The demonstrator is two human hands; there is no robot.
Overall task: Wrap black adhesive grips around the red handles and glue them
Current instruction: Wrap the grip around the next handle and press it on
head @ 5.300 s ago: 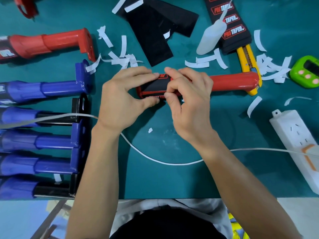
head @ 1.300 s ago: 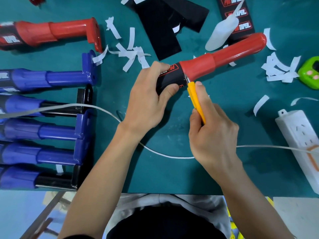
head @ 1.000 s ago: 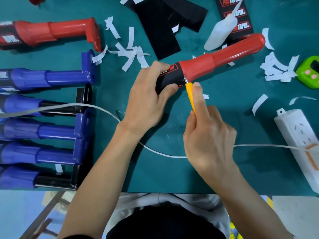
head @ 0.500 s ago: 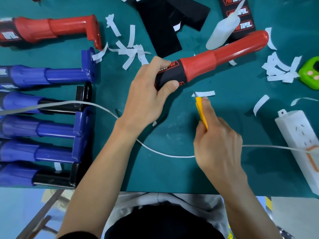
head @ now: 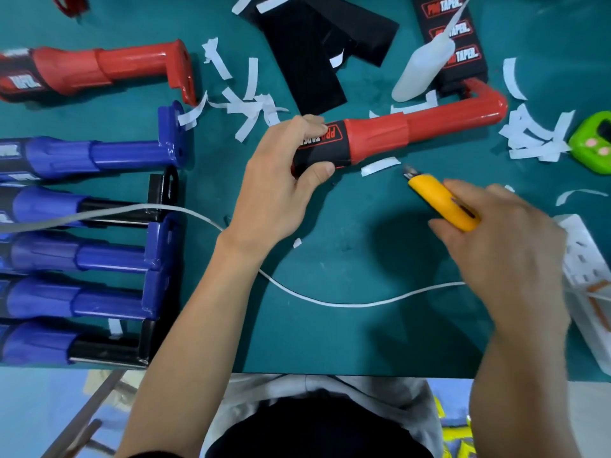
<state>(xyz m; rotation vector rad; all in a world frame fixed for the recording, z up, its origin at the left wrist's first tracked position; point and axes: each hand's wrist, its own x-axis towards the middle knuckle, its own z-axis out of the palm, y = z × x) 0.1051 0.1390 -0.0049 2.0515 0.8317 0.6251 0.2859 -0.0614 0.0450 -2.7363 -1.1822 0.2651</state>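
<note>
My left hand (head: 281, 190) grips the left end of a red handle (head: 426, 125), which lies across the middle of the green mat. A black adhesive grip (head: 325, 145) with red lettering is wrapped round that end, under my fingers and thumb. My right hand (head: 502, 239) holds a yellow utility knife (head: 439, 201) to the right of the handle, blade tip out and apart from it. Loose black grip sheets (head: 310, 51) lie at the top, with printed grips (head: 463, 57) beside them under a white glue bottle (head: 421, 72).
A second red handle (head: 99, 72) lies at the top left, above a row of several blue handles (head: 89, 157). White backing strips (head: 246, 104) litter the mat. A white cable (head: 330, 300) crosses it to a power strip (head: 588, 276) at the right. A green timer (head: 591, 143) sits at the right edge.
My right hand has drawn the knife away from the handle, down and to the right. My left hand has rolled the handle, so its bent far end now points up.
</note>
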